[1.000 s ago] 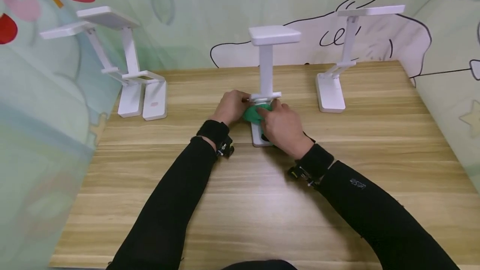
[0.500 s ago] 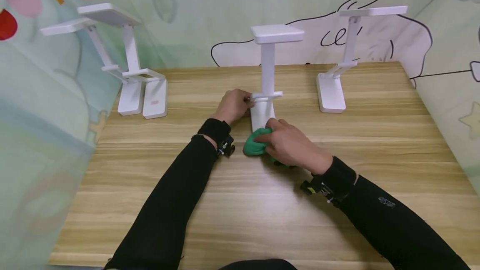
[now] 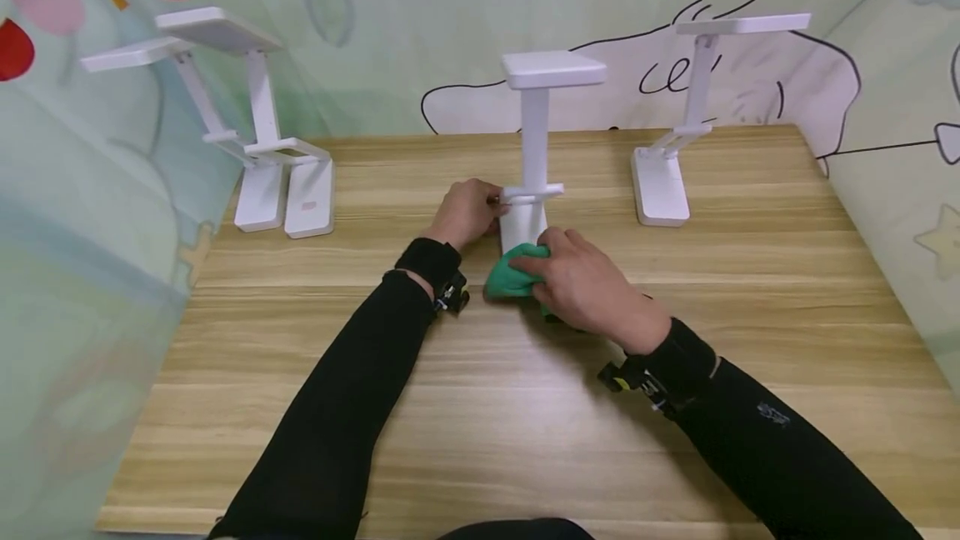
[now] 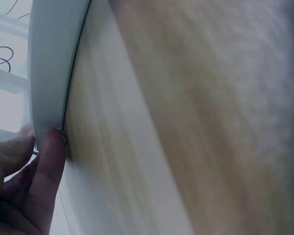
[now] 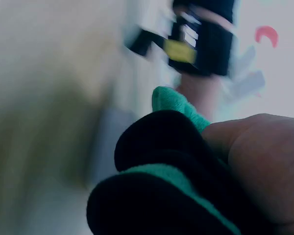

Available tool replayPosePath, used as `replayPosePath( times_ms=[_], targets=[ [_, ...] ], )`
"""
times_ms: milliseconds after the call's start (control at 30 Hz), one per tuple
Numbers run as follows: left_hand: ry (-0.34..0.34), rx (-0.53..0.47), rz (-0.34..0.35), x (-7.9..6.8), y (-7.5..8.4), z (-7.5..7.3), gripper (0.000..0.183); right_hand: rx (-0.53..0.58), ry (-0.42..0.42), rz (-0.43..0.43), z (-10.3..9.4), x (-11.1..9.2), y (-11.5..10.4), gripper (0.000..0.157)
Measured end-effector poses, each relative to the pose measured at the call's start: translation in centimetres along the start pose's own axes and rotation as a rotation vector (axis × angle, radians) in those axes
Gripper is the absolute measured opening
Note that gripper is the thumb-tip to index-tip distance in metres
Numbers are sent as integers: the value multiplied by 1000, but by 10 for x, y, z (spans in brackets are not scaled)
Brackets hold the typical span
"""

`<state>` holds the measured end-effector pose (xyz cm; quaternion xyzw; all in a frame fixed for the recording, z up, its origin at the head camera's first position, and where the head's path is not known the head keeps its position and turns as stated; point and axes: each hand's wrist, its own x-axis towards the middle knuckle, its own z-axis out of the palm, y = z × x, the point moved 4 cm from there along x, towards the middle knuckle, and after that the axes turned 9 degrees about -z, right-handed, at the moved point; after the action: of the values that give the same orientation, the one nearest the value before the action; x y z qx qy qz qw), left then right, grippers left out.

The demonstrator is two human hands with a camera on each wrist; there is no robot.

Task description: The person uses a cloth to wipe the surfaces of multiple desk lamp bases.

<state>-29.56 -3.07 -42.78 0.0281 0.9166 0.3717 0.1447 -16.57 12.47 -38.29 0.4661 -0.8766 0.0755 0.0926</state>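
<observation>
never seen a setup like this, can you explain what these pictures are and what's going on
There is no machine here: a person works with two bare hands. The wide picture comes from a camera on the head, looking forward and down. The other two come from the left-wrist camera and right-wrist camera; the right one is partly blurred.

On the wooden table stand four white things that look like desk lamps: an outer left lamp, an inner left lamp, a middle lamp and a right lamp.

The left hand pinches the middle lamp's base; the right hand holds a green cloth at its near end.
</observation>
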Motion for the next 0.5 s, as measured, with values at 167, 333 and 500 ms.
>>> replayPosePath(
  times_ms=[167,333,500],
  targets=[
    [-3,6,22,0,1,-1,26,66,-66,27,12,-11,6,37],
    [-4,-26,16,-1,-1,-2,29,104,-106,101,5,-40,25,38],
    [-3,-37,21,-1,-2,0,31,25,-82,135,-9,-50,38,36]
  ],
)
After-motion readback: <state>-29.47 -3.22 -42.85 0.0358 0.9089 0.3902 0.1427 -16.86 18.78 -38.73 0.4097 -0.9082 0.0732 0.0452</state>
